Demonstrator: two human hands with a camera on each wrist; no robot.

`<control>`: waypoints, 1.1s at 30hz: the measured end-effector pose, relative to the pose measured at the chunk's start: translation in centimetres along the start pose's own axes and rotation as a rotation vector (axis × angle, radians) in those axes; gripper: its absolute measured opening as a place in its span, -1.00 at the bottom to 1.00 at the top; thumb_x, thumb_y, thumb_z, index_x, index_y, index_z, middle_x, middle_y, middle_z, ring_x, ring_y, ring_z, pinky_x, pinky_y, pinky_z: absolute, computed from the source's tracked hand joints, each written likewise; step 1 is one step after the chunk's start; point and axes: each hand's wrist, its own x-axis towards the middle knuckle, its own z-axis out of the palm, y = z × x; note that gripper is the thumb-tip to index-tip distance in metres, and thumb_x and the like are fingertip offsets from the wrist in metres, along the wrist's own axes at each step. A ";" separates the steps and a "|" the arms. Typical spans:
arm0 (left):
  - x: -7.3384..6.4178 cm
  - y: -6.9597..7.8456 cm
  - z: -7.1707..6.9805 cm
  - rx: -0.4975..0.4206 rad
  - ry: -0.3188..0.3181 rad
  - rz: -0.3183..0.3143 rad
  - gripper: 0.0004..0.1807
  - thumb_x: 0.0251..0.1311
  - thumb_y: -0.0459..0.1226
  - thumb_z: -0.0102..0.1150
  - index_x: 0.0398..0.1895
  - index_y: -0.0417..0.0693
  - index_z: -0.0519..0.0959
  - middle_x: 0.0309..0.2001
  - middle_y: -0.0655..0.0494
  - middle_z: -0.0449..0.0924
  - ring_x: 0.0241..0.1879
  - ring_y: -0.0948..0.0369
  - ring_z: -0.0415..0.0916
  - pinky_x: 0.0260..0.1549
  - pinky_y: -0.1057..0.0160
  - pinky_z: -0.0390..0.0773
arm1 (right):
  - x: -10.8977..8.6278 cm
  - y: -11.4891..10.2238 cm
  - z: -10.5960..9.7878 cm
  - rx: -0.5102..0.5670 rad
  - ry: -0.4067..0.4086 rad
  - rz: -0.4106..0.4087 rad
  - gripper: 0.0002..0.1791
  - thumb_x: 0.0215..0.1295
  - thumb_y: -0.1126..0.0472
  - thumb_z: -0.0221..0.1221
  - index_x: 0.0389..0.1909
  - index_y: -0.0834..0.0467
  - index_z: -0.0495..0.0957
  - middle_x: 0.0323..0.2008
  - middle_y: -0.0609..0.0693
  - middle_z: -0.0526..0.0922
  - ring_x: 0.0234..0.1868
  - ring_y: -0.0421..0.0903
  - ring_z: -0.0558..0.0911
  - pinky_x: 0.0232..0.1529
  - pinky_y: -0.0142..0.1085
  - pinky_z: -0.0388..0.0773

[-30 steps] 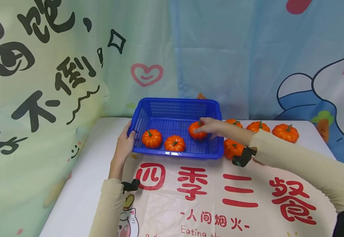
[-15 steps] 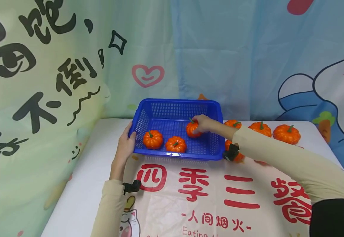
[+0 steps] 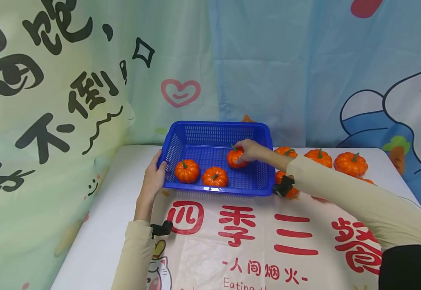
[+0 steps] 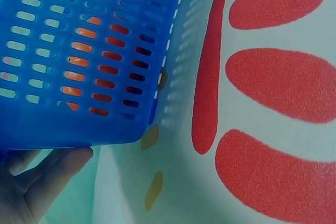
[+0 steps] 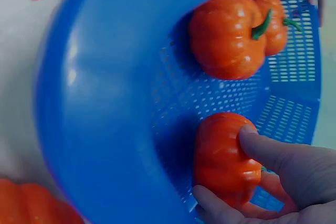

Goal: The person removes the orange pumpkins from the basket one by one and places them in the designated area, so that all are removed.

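A blue plastic basket [image 3: 221, 191] with slotted sides stands at the back of the table. My left hand [image 3: 154, 174] holds its left end, thumb and fingers at the rim. Inside the basket, toward the right, my right hand [image 3: 250, 150] grips a small orange pumpkin [image 3: 233, 158] with a green stem. In the right wrist view, the thumb and fingers lie around that pumpkin [image 5: 224, 156], close over the basket floor. Another pumpkin [image 3: 187, 171] sits near the basket's front left, and one more pumpkin [image 3: 214, 177] at the front middle.
Several more pumpkins are on the table right of the basket, including one pumpkin [image 3: 351, 164] at the far right and one pumpkin [image 3: 318, 157] beside it. My right forearm partly covers this group. A printed curtain [image 3: 261, 72] hangs behind the table.
My right hand has moved slightly left within the basket with the pumpkin, then barely moved in the last half second. The left hand stays at the basket's left end.
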 end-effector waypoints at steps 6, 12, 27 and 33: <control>-0.2 -0.1 -0.1 0.004 -0.003 -0.009 -0.39 0.48 -0.12 -0.27 0.55 0.13 -0.01 0.52 -0.06 0.07 0.50 -0.06 0.06 0.48 -0.11 0.05 | -1.3 -0.3 -1.0 0.037 0.046 -0.090 -0.28 0.22 0.18 0.29 0.35 0.34 0.29 0.31 0.35 0.37 0.26 0.24 0.43 0.23 0.02 0.49; -0.2 -0.2 -0.2 0.017 -0.001 -0.015 -0.39 0.47 -0.12 -0.26 0.55 0.15 -0.02 0.52 -0.06 0.08 0.50 -0.06 0.07 0.48 -0.11 0.05 | -4.8 -0.7 -1.4 0.030 0.103 -0.123 -0.26 0.22 0.06 0.30 0.38 0.21 0.30 0.34 0.31 0.32 0.31 0.26 0.36 0.27 0.14 0.43; -0.2 -0.1 0.0 -0.005 0.001 -0.010 -0.39 0.47 -0.13 -0.25 0.55 0.12 0.01 0.52 -0.09 0.09 0.49 -0.08 0.08 0.47 -0.12 0.06 | -12.1 0.1 -1.3 0.164 0.156 -0.150 -0.25 0.14 0.02 0.36 0.34 0.13 0.34 0.36 0.26 0.31 0.24 0.32 0.43 0.06 0.07 0.61; -0.1 0.0 0.1 -0.008 0.006 -0.007 -0.40 0.47 -0.12 -0.25 0.55 0.14 0.01 0.52 -0.06 0.09 0.49 -0.06 0.08 0.48 -0.11 0.06 | -16.8 0.0 -1.2 0.263 0.154 -0.101 -0.21 0.14 -0.11 0.33 0.36 0.08 0.32 0.39 0.24 0.26 0.27 0.36 0.38 0.00 0.05 0.65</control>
